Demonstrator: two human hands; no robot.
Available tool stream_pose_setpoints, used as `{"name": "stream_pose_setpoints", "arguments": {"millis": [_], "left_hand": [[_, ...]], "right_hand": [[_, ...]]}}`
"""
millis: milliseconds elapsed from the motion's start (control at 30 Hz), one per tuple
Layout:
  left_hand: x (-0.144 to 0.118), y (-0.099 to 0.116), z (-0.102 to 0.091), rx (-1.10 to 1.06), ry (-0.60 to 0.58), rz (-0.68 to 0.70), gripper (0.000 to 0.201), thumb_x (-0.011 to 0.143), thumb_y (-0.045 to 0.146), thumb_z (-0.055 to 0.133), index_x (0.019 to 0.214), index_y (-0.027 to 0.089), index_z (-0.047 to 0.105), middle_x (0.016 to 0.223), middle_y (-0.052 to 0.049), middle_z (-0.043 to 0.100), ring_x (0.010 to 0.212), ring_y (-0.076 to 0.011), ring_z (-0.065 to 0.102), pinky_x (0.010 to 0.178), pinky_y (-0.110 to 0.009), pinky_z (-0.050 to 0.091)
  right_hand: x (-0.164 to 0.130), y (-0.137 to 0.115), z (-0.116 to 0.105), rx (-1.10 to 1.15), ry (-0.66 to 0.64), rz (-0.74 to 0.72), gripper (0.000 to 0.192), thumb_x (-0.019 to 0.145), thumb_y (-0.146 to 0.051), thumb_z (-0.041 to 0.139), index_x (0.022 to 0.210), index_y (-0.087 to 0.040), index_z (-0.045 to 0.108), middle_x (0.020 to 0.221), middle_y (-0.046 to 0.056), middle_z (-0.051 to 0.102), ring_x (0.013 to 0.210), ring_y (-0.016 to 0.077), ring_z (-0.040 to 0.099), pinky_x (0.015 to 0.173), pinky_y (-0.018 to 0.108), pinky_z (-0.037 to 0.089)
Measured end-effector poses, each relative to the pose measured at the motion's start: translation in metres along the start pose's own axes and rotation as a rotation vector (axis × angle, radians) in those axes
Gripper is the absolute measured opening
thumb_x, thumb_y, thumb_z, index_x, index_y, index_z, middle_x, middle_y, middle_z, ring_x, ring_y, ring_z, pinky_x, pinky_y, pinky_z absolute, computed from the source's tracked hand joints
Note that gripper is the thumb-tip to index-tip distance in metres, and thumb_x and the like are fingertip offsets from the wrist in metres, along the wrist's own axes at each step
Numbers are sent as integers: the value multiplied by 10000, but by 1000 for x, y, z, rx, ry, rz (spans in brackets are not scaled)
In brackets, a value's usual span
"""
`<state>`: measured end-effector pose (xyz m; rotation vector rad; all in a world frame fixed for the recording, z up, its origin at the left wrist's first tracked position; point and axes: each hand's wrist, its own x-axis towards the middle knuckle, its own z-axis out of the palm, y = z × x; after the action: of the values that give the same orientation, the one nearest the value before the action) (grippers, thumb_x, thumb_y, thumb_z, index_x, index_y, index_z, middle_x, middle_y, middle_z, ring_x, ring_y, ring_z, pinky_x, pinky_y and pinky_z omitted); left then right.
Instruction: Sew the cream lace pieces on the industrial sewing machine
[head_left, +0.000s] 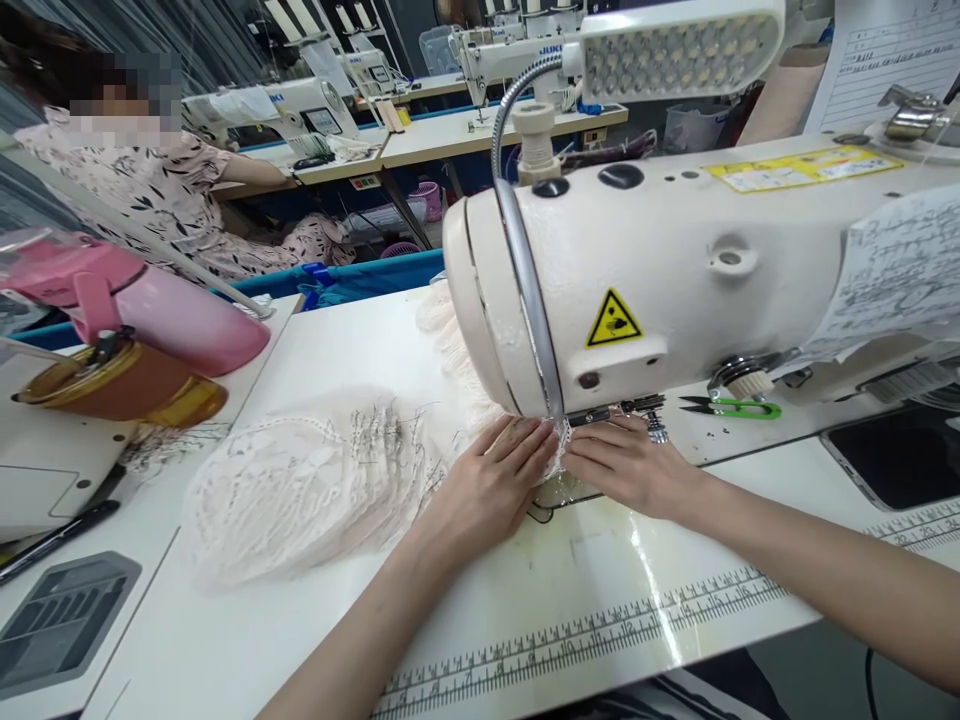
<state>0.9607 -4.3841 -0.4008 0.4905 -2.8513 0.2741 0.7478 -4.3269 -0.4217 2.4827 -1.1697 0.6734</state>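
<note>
My left hand (491,482) and my right hand (626,465) lie flat on the white table, fingertips meeting under the head of a cream sewing machine (675,270). Between the fingertips sits a small piece of white lace (559,452), pressed down at the needle area. The needle itself is hidden by the machine head. To the left of my left hand lies a pile of white lace pieces (300,490).
Green thread snips (739,407) lie behind the machine's base. A pink bottle (165,310) and a brown bottle (120,385) lie at the left. A phone (900,455) rests at the right. A ruler strip (600,630) runs along the front edge. Another person (150,180) sits at a machine behind.
</note>
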Motion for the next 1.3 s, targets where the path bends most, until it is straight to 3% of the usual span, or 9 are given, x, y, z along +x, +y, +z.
{"name": "stream_pose_setpoints", "arguments": {"millis": [433, 800, 1167, 1300], "left_hand": [[2, 8, 1, 65, -5, -92, 404, 906, 178, 383, 1272, 92, 530, 1299, -113, 578, 1188, -268, 551, 1041, -462, 408], [6, 19, 1, 112, 75, -168, 349, 921, 229, 448, 1221, 110, 580, 1218, -125, 631, 1125, -274, 590, 1012, -450, 423], [10, 25, 1, 95, 73, -234, 346, 910, 268, 478, 1229, 184, 581, 1168, -106, 645, 1103, -271, 578, 972, -433, 422], [11, 25, 2, 62, 68, -258, 351, 904, 289, 485, 1229, 195, 577, 1156, -109, 643, 1096, -271, 571, 965, -437, 416]], "right_hand": [[0, 3, -2, -27, 36, 12, 290, 852, 17, 459, 934, -188, 647, 940, -3, 713, 872, 117, 601, 821, 274, 412], [4, 1, -11, -133, 71, 103, 298, 833, 12, 475, 928, -208, 652, 938, -43, 718, 749, 108, 595, 591, 304, 303], [-2, 10, -12, -128, -66, 169, 353, 846, -10, 484, 1050, -245, 651, 1044, -6, 688, 734, 144, 627, 701, 334, 430], [4, 17, -15, 14, -103, 177, 335, 861, -31, 463, 983, -266, 668, 889, -11, 694, 780, 161, 635, 684, 309, 476]]}}
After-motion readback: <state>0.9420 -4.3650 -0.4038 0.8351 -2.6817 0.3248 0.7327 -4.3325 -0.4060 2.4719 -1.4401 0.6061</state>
